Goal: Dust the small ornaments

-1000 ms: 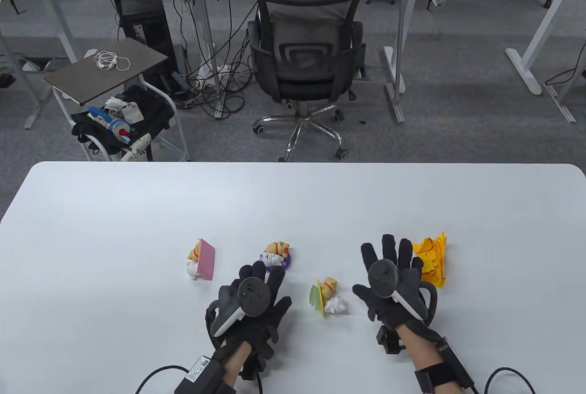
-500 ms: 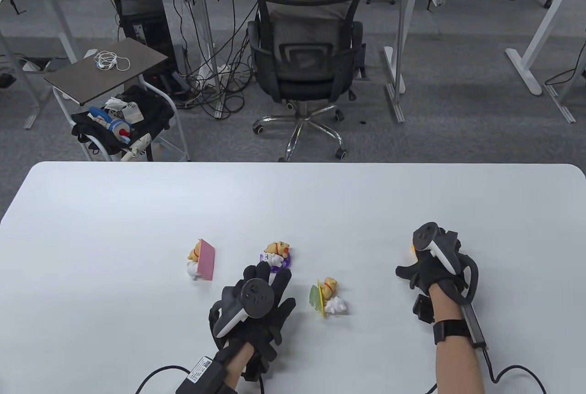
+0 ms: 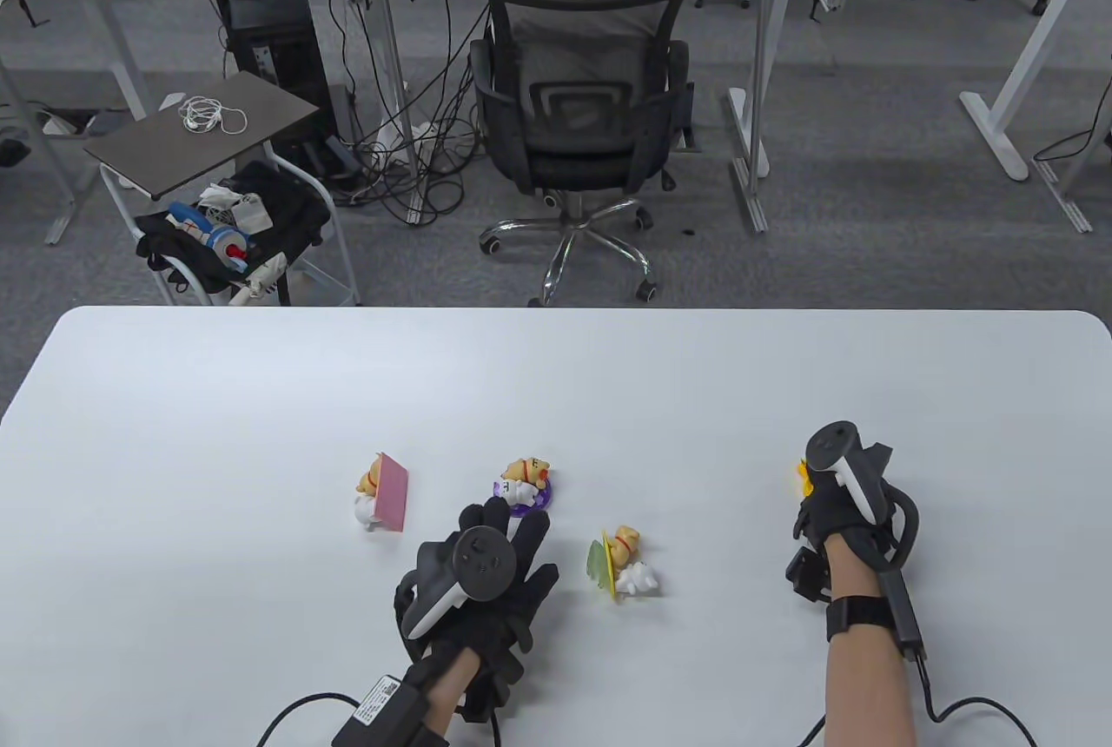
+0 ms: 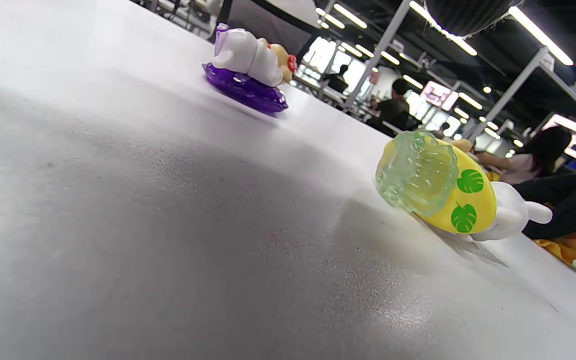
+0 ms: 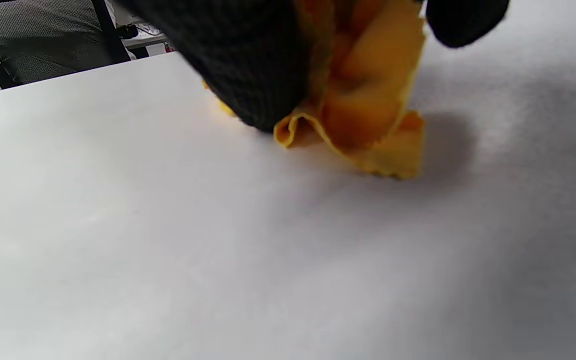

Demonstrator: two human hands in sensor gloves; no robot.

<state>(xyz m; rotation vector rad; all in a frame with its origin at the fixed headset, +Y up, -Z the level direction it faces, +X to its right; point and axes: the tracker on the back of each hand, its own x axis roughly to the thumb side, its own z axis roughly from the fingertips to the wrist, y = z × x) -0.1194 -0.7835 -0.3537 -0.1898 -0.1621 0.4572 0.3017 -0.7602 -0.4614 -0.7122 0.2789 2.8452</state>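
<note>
right hand [image 3: 838, 504]: fingers bunched round yellow cloth [image 5: 363, 115], cloth touching table [image 3: 261, 399]
left hand [image 3: 482, 578]: flat, fingers straight, holding nothing
ornaments: three, between the hands

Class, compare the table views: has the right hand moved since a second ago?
Yes. The right hand has moved rightward, away from the green-and-yellow ornament, and closed over the yellow cloth.

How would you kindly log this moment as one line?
phase: picking up cloth | right hand: gripping yellow cloth on table | left hand: open, resting | ornaments: untouched
</note>
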